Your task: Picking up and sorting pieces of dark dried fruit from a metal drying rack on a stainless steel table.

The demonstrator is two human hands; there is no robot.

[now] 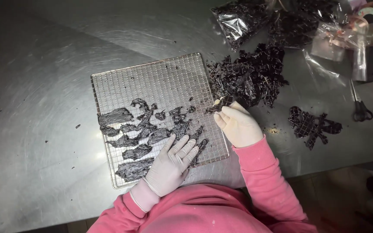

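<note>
A steel table [44, 86] spreads under me, and on it a square wire rack [152, 82] carries dark, flat dried pieces [141, 133]. Just right of the rack lies a loose dark heap [251, 75]. My gloved left hand [171, 162] lies flat, fingers spread, on the rack's near pieces. My right hand [238, 125] pinches a small dark scrap [222, 103] at the rack's right edge.

Left hand [172, 162] lies flat on the wire rack [152, 77]; right hand [237, 124] pinches what looks like a dark dried strip [221, 103].
</note>
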